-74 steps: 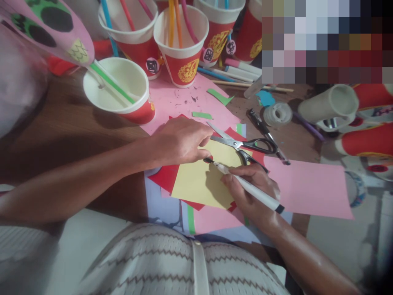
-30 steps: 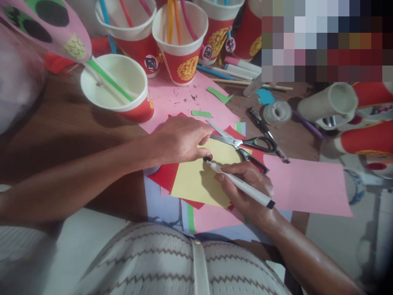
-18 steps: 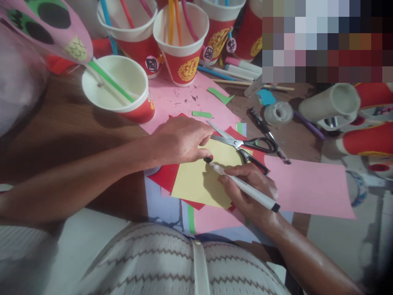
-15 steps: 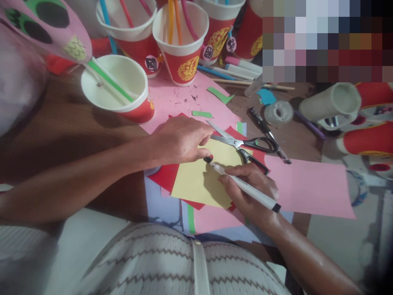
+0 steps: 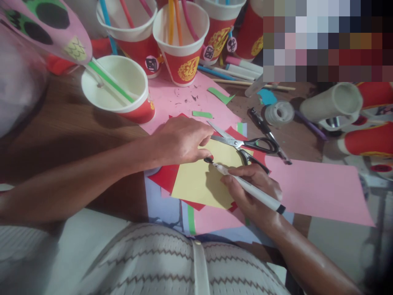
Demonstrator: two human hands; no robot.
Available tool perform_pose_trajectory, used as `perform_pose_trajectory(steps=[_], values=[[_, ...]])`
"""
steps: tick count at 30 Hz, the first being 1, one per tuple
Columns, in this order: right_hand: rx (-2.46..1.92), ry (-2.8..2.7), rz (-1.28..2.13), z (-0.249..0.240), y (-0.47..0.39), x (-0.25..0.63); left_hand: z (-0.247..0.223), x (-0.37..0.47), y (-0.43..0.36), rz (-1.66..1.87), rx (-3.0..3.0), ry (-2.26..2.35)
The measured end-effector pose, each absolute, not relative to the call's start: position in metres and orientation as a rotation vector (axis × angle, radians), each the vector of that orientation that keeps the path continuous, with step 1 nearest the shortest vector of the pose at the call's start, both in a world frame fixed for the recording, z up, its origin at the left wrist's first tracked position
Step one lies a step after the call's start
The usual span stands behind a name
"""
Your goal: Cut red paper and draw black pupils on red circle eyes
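Note:
My right hand point(image 5: 256, 186) is closed around a white marker point(image 5: 254, 190) with a black end, its tip pointing up and left. That tip is just beside or touching a small black piece point(image 5: 208, 159). My left hand point(image 5: 184, 139) is bent over the paper, its thumb on the black piece; its other fingers are partly hidden. Beneath both hands is a yellow sheet point(image 5: 193, 184) on top of red paper point(image 5: 162, 178). Scissors with black handles point(image 5: 236, 143) lie spread on the sheets, between the two hands.
Red-and-white paper cups point(image 5: 181, 61) with coloured sticks stand at the back; a nearer cup point(image 5: 113, 82) holds a pink cutout point(image 5: 61, 32) on a green stick. A black pen point(image 5: 267, 131), a clear tape roll point(image 5: 278, 114) and a pink sheet point(image 5: 319, 188) lie to the right.
My right hand and the marker have shifted slightly right and down. The pink sheet on the right now reaches further right. My left hand stays in place.

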State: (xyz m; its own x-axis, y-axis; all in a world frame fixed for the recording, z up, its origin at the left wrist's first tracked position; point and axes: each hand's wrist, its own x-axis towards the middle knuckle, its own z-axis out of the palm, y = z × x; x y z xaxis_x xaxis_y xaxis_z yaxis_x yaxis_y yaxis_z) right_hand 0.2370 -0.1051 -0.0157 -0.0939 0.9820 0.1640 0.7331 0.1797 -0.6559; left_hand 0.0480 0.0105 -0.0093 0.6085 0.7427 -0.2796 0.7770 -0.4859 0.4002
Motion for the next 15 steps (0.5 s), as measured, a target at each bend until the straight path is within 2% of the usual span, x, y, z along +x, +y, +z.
perform_pose_trajectory(steps=[15], values=[[-1.635,-1.874,0.53,-0.0166,-0.1045,0.2379,-0.0071,0.0488,0.0106,-0.102,2.354,1.189]])
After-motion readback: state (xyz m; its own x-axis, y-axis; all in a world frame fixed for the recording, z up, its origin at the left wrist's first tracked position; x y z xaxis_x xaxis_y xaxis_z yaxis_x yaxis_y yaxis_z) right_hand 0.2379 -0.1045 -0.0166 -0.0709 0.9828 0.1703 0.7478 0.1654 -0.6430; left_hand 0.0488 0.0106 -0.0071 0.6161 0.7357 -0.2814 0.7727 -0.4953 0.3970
